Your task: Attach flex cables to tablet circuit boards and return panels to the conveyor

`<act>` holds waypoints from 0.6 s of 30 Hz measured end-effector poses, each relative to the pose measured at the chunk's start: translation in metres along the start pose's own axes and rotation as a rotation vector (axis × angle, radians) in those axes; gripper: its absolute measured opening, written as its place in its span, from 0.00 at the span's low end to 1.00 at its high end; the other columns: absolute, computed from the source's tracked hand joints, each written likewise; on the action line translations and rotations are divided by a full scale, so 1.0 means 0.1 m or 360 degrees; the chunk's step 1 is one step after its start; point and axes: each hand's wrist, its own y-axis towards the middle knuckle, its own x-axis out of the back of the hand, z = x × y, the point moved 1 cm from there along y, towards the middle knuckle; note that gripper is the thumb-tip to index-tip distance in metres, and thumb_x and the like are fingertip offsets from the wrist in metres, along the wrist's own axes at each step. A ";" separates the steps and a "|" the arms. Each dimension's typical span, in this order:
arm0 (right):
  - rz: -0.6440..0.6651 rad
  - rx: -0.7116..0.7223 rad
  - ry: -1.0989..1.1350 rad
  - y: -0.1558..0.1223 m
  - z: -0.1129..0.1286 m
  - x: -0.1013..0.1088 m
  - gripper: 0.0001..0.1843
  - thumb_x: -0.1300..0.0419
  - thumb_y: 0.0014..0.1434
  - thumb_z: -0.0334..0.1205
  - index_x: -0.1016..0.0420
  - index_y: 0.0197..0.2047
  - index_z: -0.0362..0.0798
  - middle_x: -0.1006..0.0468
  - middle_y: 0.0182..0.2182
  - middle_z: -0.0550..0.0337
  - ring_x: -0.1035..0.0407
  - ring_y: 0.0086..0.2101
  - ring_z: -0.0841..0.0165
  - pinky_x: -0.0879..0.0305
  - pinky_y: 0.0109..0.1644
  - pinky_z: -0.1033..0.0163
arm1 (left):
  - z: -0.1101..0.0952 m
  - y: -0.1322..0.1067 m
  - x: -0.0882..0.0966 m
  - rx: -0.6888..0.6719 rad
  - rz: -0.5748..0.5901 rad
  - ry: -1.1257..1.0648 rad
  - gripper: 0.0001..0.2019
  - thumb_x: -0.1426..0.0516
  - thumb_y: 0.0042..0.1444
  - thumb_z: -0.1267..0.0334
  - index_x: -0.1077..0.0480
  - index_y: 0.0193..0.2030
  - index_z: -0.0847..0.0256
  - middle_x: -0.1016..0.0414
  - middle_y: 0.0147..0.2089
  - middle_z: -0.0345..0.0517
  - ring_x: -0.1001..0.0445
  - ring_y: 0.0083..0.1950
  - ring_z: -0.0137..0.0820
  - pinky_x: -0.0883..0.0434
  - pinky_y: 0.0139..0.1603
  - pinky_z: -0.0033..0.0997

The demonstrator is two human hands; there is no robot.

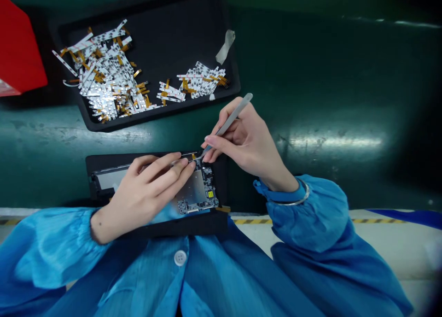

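My right hand pinches a pair of metal tweezers, held at a slant with the tip low on the left. That tip meets the top edge of a circuit board, beside a small orange flex tab. Across the tablet-like device that carries the board lies my left hand. Its fingers are stretched out, and the fingertips rest near the tweezers' tip. Beneath the device is a black pad. The left palm and fingers cover the middle of the device.
Beyond the device sits a black tray with a large heap of white-and-orange flex strips and a smaller pile. A crumpled pale strip lies at its right side. A red box stands far left on the green table.
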 end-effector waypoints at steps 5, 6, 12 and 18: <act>-0.0006 0.0103 -0.0149 -0.02 0.01 -0.02 0.21 0.30 0.54 0.52 0.38 0.36 0.55 0.24 0.26 0.70 0.24 0.23 0.70 0.23 0.25 0.64 | 0.06 0.00 -0.01 -0.0054 0.0031 -0.0024 0.17 0.50 0.69 0.72 0.35 0.63 0.68 0.22 0.58 0.48 0.27 0.62 0.42 0.33 0.49 0.44; -0.0006 0.0113 -0.0152 -0.03 0.01 -0.02 0.20 0.30 0.55 0.52 0.38 0.36 0.55 0.24 0.26 0.70 0.24 0.24 0.70 0.22 0.25 0.64 | 0.09 0.00 -0.01 -0.0054 0.0042 -0.0069 0.17 0.50 0.70 0.71 0.35 0.63 0.66 0.23 0.59 0.48 0.28 0.62 0.42 0.33 0.49 0.43; -0.0004 0.0117 -0.0084 -0.05 0.04 -0.04 0.20 0.29 0.54 0.48 0.38 0.36 0.55 0.24 0.28 0.69 0.24 0.24 0.70 0.22 0.26 0.63 | 0.19 0.00 -0.04 -0.0023 0.0038 -0.0295 0.18 0.50 0.71 0.67 0.37 0.66 0.56 0.22 0.57 0.46 0.27 0.61 0.40 0.33 0.48 0.41; -0.0010 0.0060 -0.0048 -0.04 0.04 -0.03 0.21 0.28 0.52 0.48 0.38 0.35 0.54 0.24 0.28 0.69 0.25 0.24 0.70 0.22 0.26 0.63 | 0.18 -0.01 -0.05 0.0001 0.0006 -0.0245 0.19 0.50 0.71 0.69 0.39 0.66 0.61 0.21 0.55 0.49 0.27 0.61 0.38 0.34 0.47 0.39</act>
